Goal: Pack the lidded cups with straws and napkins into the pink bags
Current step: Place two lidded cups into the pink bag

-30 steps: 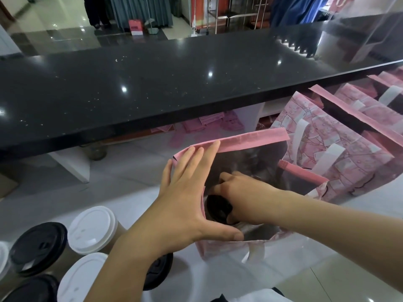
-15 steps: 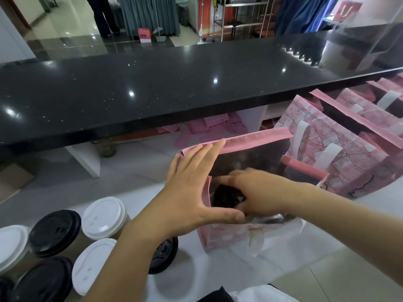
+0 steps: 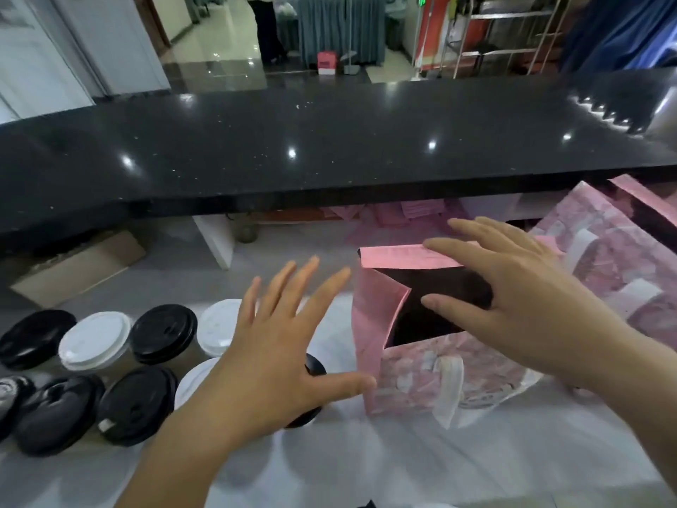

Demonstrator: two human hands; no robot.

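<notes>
Pink bag (image 3: 421,375) upright, mouth open, dark inside, white handle

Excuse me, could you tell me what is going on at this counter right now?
A person is packing drinks into an open pink patterned bag standing on the white work surface. Both hands are open and hold nothing: the left hand hovers over a cluster of black-lidded and white-lidded paper cups, while the right hand is spread above the bag's mouth. The bag's inside is too dark to see. More pink bags stand to the right, below the glossy black countertop.
</notes>
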